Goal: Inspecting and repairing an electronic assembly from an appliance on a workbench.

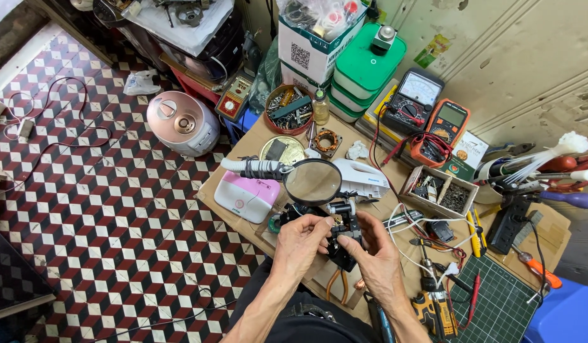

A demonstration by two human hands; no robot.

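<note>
Centre frame, my left hand (301,240) and right hand (373,254) both pinch small black part (340,240): light, rigid, looks fragile; hold by edges.

White-green carton (310,51) stands behind two meters' screens (421,87) (one grey, one greenish)

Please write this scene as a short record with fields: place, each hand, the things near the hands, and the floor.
place: cluttered workbench, seen from above
left hand: left hand pinches a small black part
right hand: right hand grips the same part from the other side
above hands: round magnifying glass on a stand
near: pink and white box, two multimeters, green-lidded tubs
floor: patterned tiles, pink rice cooker
</note>
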